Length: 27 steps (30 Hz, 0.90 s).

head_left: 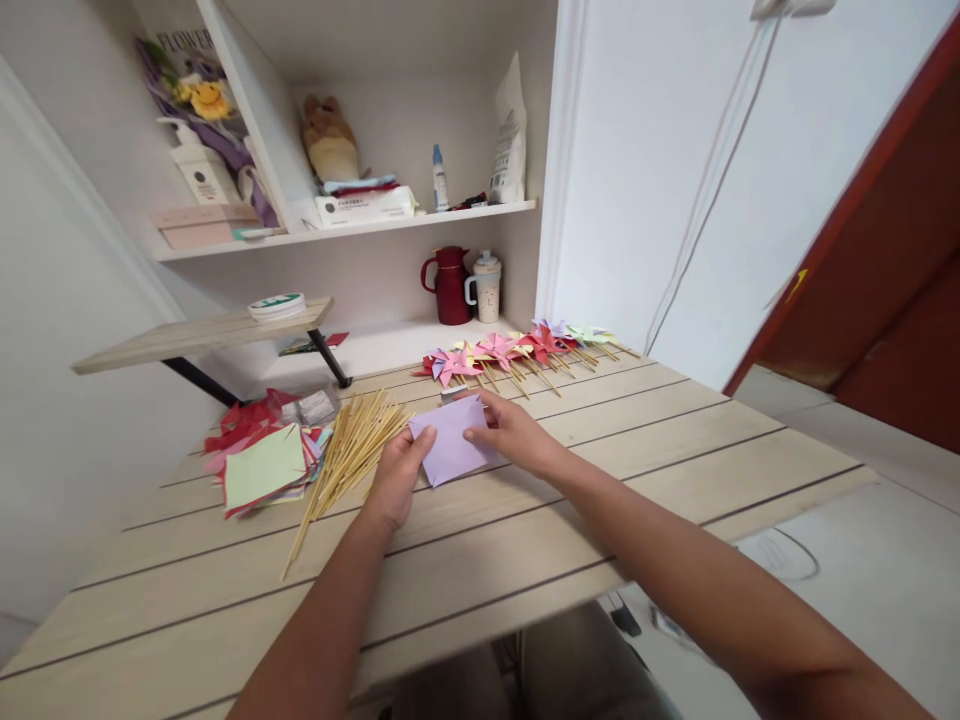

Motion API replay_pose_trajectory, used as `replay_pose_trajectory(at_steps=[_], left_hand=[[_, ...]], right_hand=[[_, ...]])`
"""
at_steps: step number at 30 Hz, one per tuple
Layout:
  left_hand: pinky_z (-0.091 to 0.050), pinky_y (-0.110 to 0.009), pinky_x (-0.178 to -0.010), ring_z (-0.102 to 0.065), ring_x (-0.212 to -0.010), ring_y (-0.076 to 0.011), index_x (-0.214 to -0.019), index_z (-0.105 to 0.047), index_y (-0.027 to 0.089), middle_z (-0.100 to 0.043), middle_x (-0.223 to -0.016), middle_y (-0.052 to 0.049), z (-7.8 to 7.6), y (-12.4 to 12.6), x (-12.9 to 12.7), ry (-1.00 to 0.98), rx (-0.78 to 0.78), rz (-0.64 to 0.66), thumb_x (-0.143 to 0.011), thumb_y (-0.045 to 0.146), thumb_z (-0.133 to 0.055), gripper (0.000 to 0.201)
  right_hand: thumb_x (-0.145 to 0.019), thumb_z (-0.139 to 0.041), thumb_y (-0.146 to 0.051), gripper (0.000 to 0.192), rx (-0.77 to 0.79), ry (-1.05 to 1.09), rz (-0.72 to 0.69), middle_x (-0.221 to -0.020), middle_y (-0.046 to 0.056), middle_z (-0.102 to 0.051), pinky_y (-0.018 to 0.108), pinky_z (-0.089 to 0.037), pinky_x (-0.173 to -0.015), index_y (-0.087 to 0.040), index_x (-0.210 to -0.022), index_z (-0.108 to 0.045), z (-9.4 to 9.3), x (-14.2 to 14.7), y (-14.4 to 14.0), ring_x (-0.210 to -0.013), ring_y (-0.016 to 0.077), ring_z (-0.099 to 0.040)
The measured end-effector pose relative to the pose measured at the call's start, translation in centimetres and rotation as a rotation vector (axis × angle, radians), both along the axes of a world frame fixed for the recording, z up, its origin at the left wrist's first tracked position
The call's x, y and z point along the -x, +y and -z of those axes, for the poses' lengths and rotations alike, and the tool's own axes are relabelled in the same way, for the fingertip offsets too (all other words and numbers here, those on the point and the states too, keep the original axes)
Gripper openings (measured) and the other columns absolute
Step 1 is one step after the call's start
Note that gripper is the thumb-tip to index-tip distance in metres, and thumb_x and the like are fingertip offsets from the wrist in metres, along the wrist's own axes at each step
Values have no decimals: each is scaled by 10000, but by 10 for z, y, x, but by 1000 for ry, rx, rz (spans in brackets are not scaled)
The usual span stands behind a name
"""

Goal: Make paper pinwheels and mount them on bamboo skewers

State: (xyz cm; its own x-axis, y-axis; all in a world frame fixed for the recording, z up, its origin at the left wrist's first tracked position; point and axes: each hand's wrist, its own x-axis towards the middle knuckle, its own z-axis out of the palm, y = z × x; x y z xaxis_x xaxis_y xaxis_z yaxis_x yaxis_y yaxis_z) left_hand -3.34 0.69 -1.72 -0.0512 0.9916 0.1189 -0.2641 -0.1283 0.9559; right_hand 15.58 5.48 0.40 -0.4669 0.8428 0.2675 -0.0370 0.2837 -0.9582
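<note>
A square sheet of purple paper (453, 446) is held between my two hands above the wooden table. My left hand (399, 475) grips its left side, with the thumb lying on top. My right hand (510, 430) has the right side, thumb on the face and fingers behind the upper right corner. Slits seem to run in from some of the sheet's corners. Just left of my left hand lies a loose pile of thin wooden sticks (351, 445). Beyond the sheet, a small dark and silver item (454, 395) is partly hidden.
A stack of coloured paper squares (264, 466) sits left of the sticks, beside a clear plastic packet (311, 408). Finished paper pinwheels (499, 350) on sticks line the table's back edge. A small raised shelf (202, 335) stands at the back left. A red jug (451, 288) stands behind.
</note>
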Motion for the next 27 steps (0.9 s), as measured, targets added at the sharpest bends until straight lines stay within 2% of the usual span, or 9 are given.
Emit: replay_pose_trajectory(at_steps=[2, 4, 7, 10, 22, 27], left_hand=[[-538, -348, -810, -719, -842, -241, -996, -762, 131, -783, -908, -100, 0, 0, 0, 18, 9, -30, -696, 462, -858, 457], [-530, -329, -784, -705, -790, -216, -974, -764, 130, -779, -886, -93, 0, 1, -1, 13, 9, -48, -687, 464, -861, 451], [-490, -267, -645, -629, -634, -149, -857, -758, 134, -740, -755, -58, 2, 2, 0, 41, -11, -37, -726, 479, -827, 376], [-409, -233, -519, -524, -518, -106, -745, -730, 139, -669, -638, -27, 3, 3, 2, 106, -36, -7, -758, 472, -802, 341], [-369, -248, -473, -489, -473, -109, -649, -688, 146, -614, -561, -28, 4, 4, 4, 157, -37, 8, -786, 465, -775, 358], [-383, -251, -493, -511, -483, -118, -623, -672, 157, -622, -547, -26, 5, 5, 5, 152, -38, -44, -769, 461, -788, 357]], right_hand=[[-719, -713, -230, 553, 60, 56, -27, -775, -24, -658, 255, -427, -582, -210, -1245, -542, 1, 1, 0, -643, 150, -593], [-699, -738, -241, 619, 105, 119, 6, -716, -45, -638, 252, -421, -571, -207, -1275, -514, 0, 2, -1, -604, 145, -582], [-692, -758, -251, 623, 104, 165, 93, -645, -67, -602, 249, -410, -567, -205, -1270, -531, -4, 0, -2, -582, 142, -575], [-702, -767, -272, 623, 109, 181, 108, -662, -52, -639, 264, -432, -588, -216, -1281, -545, -8, -2, -3, -603, 157, -602], [-718, -792, -338, 603, 117, 193, 123, -660, -39, -654, 287, -451, -618, -221, -1272, -585, -11, -5, -3, -626, 174, -619], [-737, -777, -365, 520, 154, 235, 136, -642, -36, -648, 283, -445, -641, -209, -1212, -633, -14, -5, -4, -636, 165, -606]])
